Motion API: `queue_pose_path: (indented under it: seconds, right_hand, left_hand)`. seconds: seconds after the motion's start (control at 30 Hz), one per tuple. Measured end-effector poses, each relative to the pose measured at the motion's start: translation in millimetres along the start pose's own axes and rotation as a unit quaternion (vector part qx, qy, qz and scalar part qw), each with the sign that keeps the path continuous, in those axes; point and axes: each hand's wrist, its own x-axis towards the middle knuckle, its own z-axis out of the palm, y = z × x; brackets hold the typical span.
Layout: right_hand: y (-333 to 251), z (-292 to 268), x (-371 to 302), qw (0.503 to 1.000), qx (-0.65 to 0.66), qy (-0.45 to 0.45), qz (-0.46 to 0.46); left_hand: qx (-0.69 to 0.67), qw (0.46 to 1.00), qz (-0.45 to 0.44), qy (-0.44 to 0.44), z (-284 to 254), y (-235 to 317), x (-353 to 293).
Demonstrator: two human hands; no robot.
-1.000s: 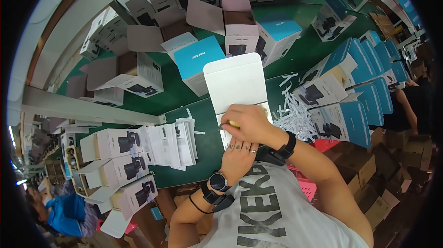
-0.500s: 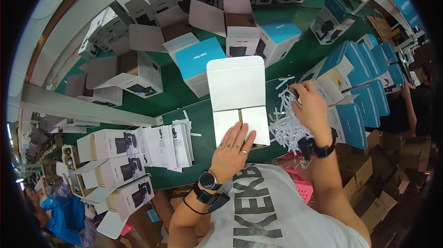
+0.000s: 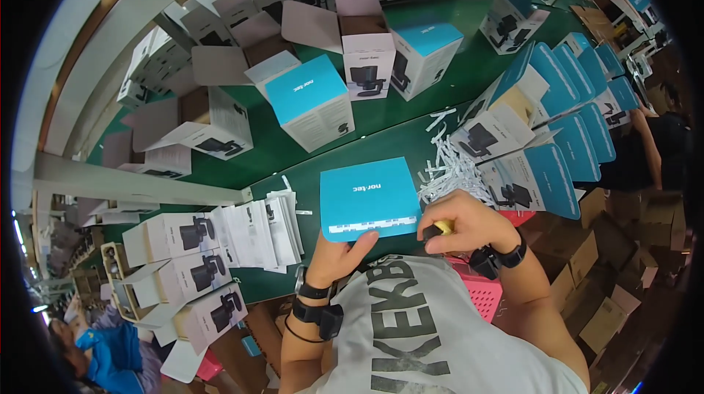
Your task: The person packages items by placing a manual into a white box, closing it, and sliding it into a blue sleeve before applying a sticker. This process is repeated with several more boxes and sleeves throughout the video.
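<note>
On a green tabletop (image 3: 304, 181), a blue-topped carton (image 3: 369, 199) sits at the near side, its card apparently light, stiff and easily dented, best held by opposite walls. The left hand (image 3: 334, 258) has its thumb at the carton's near edge, other fingers hidden, grip unclear; the right hand's (image 3: 469, 221) fingers pinch a small yellow-and-black object (image 3: 444, 227).

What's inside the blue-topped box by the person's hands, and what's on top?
On top lies the blue lid, with a white printed strip along its near edge. The lid covers the inside, so the contents cannot be seen.
</note>
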Motion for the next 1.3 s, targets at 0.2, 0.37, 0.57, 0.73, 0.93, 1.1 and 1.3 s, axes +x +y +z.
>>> queue_pose_path:
  seconds: [0.2,0.37,0.57,0.73,0.93,1.1,1.3]
  right_hand:
    - [-33,16,48,0.962,-0.202,0.098,-0.157]
    - [-9,42,111,0.946,-0.183,0.049,-0.262]
    - [12,53,134,0.953,-0.152,0.002,-0.261]
    - [3,42,122,0.958,-0.160,-0.055,-0.230]
    - [-16,46,113,0.973,-0.094,-0.039,-0.208]
    - [-4,18,75,0.960,0.061,0.163,-0.221]
    - [13,-9,-35,0.930,-0.213,0.294,0.054]
  left_hand:
    - [-0.171,0.981,-0.029,0.088,5,0,2]
    - [-0.133,0.990,-0.026,0.035,-1,-10,-4]
    - [-0.128,0.991,-0.031,0.029,-6,-7,-4]
    - [-0.164,0.986,-0.028,0.030,-7,-2,-6]
    - [-0.155,0.987,-0.010,0.049,-3,-11,-7]
    - [0.119,0.982,0.023,0.144,-5,20,0]
    - [-0.176,0.937,-0.057,0.295,27,-4,-19]
